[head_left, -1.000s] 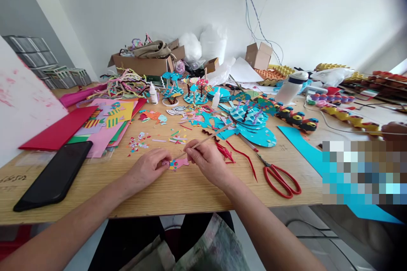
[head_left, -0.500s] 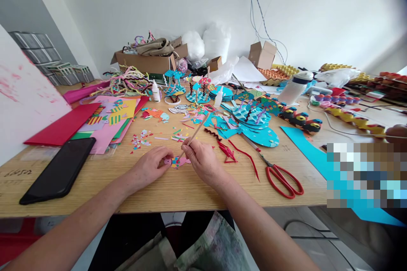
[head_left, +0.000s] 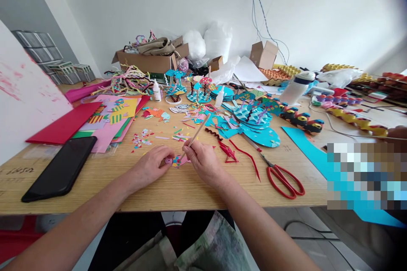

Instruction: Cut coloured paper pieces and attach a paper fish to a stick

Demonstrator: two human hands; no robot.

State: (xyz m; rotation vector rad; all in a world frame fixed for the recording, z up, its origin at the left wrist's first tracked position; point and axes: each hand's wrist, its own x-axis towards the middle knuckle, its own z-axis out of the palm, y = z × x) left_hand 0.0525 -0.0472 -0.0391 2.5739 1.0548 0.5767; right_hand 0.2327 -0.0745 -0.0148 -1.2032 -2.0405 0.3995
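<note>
"Fingers of the right hand (head_left: 203,161), what have they got?"

"They're pinched narrow on 1 thin stick (head_left: 199,129). It slants up, away from the person and to the right, with its lower end down at a pink paper cutout (head_left: 176,161). Whether the tip touches is too small to tell."

"And the left hand (head_left: 154,164)?"

"Bent fingers, close together, at the left end of that cutout. I can't tell if they grip it or only press on it."

"So where is the cutout, exactly?"

"On the wooden table (head_left: 152,197), between the 2 hands, near the front edge. It carries coloured spots."

"What's around it?"

"Small paper scraps (head_left: 141,140) lie beyond the left hand. Just past the right hand there's a bundle of red strips (head_left: 227,152), then scissors (head_left: 285,181) with 2 red handle loops."

"Further left?"

"A black phone (head_left: 60,169) lies flat, beside a pile of coloured sheets (head_left: 103,137). Farther back stand 2 small white bottles (head_left: 157,92), well apart from each other."
</note>
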